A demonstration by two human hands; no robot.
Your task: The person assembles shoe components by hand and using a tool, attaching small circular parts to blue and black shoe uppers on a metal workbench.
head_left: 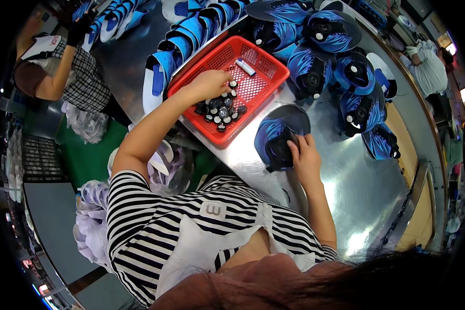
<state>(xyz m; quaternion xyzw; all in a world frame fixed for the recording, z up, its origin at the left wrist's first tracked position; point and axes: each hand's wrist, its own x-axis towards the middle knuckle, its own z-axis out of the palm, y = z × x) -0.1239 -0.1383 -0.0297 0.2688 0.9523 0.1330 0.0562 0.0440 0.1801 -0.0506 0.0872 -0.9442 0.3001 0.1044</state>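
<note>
My left hand [212,84] reaches into a red plastic basket [261,92], its fingers bent and closed at a small round black-and-white part [233,84]. A pile of similar small parts [222,111] lies just below that hand, on the basket's near side. On the metal table, to the right of the basket, my right hand [306,155] grips the edge of a curved blue-and-black piece [276,137] that looks like a shoe upper. The thumb and fingers pinch its dark right side.
A white tube [245,67] lies in the basket. Several blue-and-black pieces [354,77] are heaped at the right, and blue-and-white ones [183,44] stand in rows behind the basket. A co-worker [62,72] stands at the left; another person [429,67] is at the far right.
</note>
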